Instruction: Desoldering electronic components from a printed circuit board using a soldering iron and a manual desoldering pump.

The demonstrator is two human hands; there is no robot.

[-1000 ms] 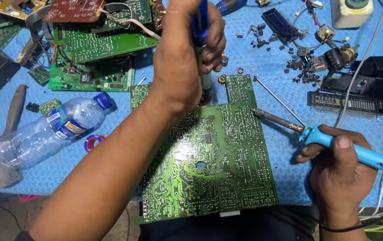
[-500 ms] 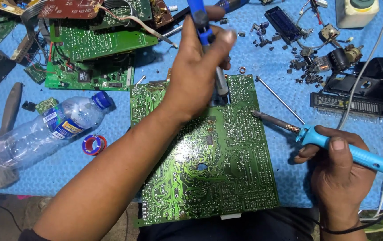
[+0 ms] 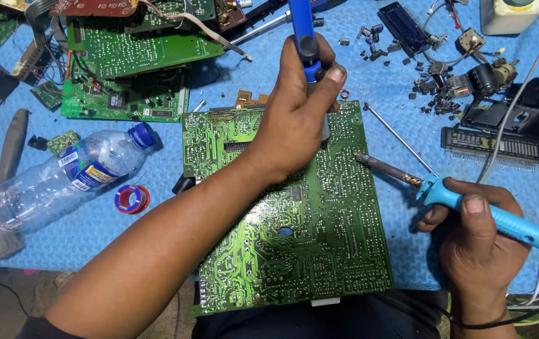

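Note:
A large green circuit board [image 3: 307, 238] lies solder side up on the blue mat in front of me. My left hand [image 3: 298, 119] grips a blue desoldering pump [image 3: 303, 34] upright, its tip down on the board's upper middle. My right hand [image 3: 476, 242] holds a blue-handled soldering iron [image 3: 445, 191]. The iron's metal tip [image 3: 360, 157] rests on the board just right of the pump.
Other green boards [image 3: 131, 59] are piled at the top left. A plastic water bottle [image 3: 62, 179], a small solder spool [image 3: 133, 199] and a brush [image 3: 0, 188] lie left. Loose components [image 3: 445, 88], a black display part [image 3: 495, 145] and a thin metal rod [image 3: 401, 141] sit right.
My left hand with the pump has shifted slightly right and down onto the board. The iron's tip has moved left onto the board beside it.

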